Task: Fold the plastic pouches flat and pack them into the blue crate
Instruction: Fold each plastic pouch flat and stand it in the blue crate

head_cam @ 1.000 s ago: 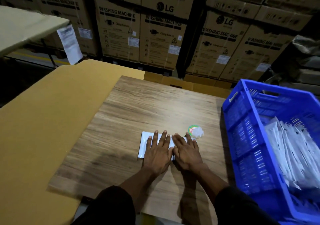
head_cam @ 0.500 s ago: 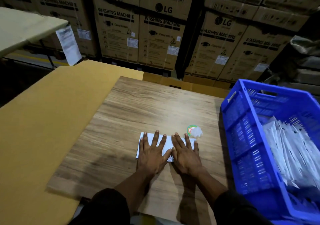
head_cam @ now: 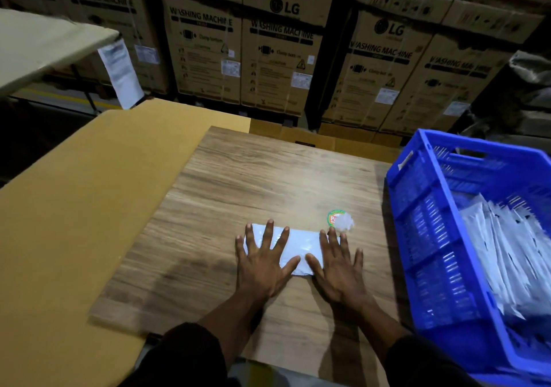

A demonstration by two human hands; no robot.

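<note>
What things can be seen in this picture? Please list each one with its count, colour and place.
pouch: one, white, flat on the board under both hands
board: one, wood-grain brown, in the middle
sticker: one, round, green and red with a pale patch, on the board beyond the right hand
crate: one, blue, right of the board
packed pouches: many, white, standing in the crate
cardboard sheet: one, tan, left of and under the board
boxes: several, brown, stacked behind
paper: one, white, hanging from a pale table at the far left
left hand: open, fingers spread, presses the pouch
right hand: open, fingers spread, presses the pouch
</note>
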